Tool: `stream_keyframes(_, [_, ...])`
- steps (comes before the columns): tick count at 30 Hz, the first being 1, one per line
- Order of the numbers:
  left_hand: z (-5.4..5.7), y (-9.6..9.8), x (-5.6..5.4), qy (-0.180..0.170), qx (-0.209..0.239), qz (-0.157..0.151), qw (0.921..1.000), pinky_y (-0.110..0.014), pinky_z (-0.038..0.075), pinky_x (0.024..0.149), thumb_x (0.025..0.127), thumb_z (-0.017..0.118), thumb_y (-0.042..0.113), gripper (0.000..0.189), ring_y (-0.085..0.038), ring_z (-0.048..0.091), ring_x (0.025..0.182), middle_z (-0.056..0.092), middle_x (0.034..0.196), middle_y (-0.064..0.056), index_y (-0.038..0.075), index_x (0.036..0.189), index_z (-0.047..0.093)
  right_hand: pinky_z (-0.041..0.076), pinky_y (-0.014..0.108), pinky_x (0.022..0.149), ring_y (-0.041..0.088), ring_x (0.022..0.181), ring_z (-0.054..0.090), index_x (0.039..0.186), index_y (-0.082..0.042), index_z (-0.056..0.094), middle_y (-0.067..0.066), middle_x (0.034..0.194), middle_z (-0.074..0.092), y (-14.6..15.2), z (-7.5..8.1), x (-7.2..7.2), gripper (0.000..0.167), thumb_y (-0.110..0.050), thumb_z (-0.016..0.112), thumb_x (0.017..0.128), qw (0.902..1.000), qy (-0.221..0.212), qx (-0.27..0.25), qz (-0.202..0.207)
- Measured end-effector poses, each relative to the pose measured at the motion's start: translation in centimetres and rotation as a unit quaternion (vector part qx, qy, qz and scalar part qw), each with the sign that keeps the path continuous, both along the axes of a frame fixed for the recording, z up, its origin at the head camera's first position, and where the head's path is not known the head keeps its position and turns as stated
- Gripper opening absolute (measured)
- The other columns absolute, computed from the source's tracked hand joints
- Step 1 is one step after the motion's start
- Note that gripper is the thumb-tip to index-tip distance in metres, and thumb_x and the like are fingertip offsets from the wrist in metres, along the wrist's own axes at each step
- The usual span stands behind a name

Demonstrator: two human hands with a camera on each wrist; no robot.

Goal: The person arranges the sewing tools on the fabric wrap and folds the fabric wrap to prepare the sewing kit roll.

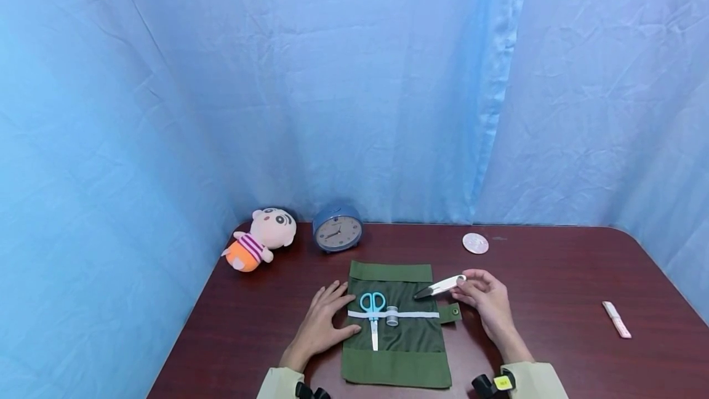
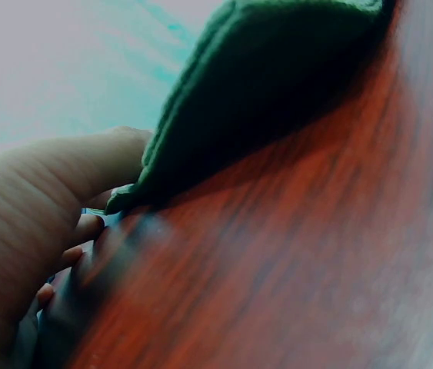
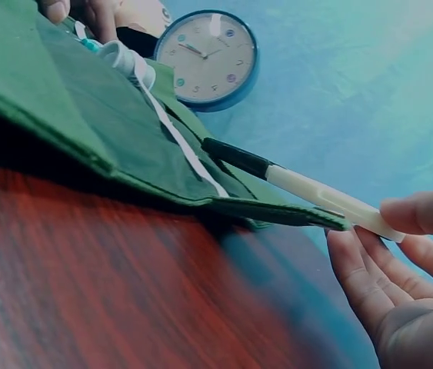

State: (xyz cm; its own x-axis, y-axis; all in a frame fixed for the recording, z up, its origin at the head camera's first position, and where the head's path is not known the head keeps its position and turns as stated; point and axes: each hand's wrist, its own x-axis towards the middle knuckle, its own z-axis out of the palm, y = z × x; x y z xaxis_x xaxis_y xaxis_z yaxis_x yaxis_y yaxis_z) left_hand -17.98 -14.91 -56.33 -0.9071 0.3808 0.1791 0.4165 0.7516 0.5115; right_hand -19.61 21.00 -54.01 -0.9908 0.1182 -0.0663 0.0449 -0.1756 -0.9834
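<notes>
A green fabric tool roll [image 1: 399, 368] lies unfolded on the table. Its white elastic band [image 1: 415, 314] crosses light-blue scissors [image 1: 373, 303], blades toward me, and a small grey-white spool [image 1: 392, 316]. My left hand [image 1: 323, 325] rests at the roll's left edge, fingers spread and thumb on the cloth; the left wrist view shows that thumb [image 2: 85, 157] against the green edge. Between thumb and fingertips, my right hand [image 1: 487, 300] pinches the end of a slim white tool [image 1: 445, 285] with a black tip. That tip points left, over the roll's right side above the band.
At the back left are a plush doll [image 1: 260, 242] and a blue alarm clock [image 1: 338, 231]. A round pale disc [image 1: 475, 243] lies at the back right, and a small white-and-pink stick-shaped item [image 1: 616, 319] at far right. A snap tab [image 1: 450, 313] sticks out of the roll's right edge.
</notes>
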Motion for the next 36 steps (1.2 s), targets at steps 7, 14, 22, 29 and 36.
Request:
stream_keyframes(7, [0.1, 0.0, 0.0, 0.002, -0.001, 0.0, 1.0, -0.058, 0.03, 0.121, 0.081, 0.079, 0.047, 0.061, -0.032, 0.041, 0.147, 0.053, 0.151, -0.01, 0.016, 0.131, 0.067, 0.063, 0.027, 0.07, 0.01, 0.073, 0.075, 0.119, 0.017, 0.048, -0.006, 0.08, 0.074, -0.5, -0.5, -0.3, 0.036, -0.001, 0.065, 0.094, 0.9992, 0.001, 0.03, 0.026])
stream_keyframes(14, [0.1, 0.0, 0.0, 0.001, -0.004, -0.001, 1.0, -0.058, 0.03, 0.121, 0.081, 0.079, 0.048, 0.061, -0.031, 0.04, 0.148, 0.053, 0.152, -0.009, 0.017, 0.132, 0.066, 0.063, 0.027, 0.069, 0.01, 0.071, 0.074, 0.122, 0.022, 0.05, -0.006, 0.079, 0.074, -0.7, -0.9, -0.7, 0.039, 0.002, 0.066, 0.092, 0.9972, 0.006, 0.06, 0.045])
stream_keyframes(22, [0.2, 0.0, -0.1, -0.001, -0.001, -0.002, 1.0, -0.058, 0.029, 0.121, 0.081, 0.079, 0.047, 0.061, -0.031, 0.04, 0.148, 0.052, 0.152, -0.009, 0.016, 0.132, 0.066, 0.063, 0.026, 0.067, 0.011, 0.068, 0.074, 0.122, 0.023, 0.054, -0.006, 0.079, 0.075, -0.9, -0.7, -0.8, 0.038, 0.004, 0.066, 0.091, 0.9943, 0.006, 0.083, 0.066])
stream_keyframes(29, [0.1, -0.1, -0.1, -0.002, 0.0, -0.003, 1.0, -0.058, 0.029, 0.121, 0.082, 0.079, 0.047, 0.061, -0.031, 0.04, 0.148, 0.052, 0.152, -0.009, 0.016, 0.132, 0.066, 0.063, 0.025, 0.068, 0.01, 0.069, 0.073, 0.126, 0.024, 0.052, -0.007, 0.08, 0.075, -0.8, -0.6, -1.5, 0.042, 0.004, 0.066, 0.092, 0.9918, 0.002, 0.097, 0.084])
stream_keyframes(36, [0.0, -0.1, 0.0, -0.007, 0.002, -0.004, 1.0, -0.059, 0.029, 0.121, 0.082, 0.078, 0.048, 0.061, -0.032, 0.039, 0.148, 0.052, 0.153, -0.01, 0.016, 0.133, 0.066, 0.062, 0.022, 0.069, 0.006, 0.071, 0.072, 0.127, 0.023, 0.053, -0.009, 0.079, 0.074, -1.2, -0.2, -2.6, 0.041, 0.005, 0.064, 0.092, 0.9879, -0.001, 0.112, 0.107])
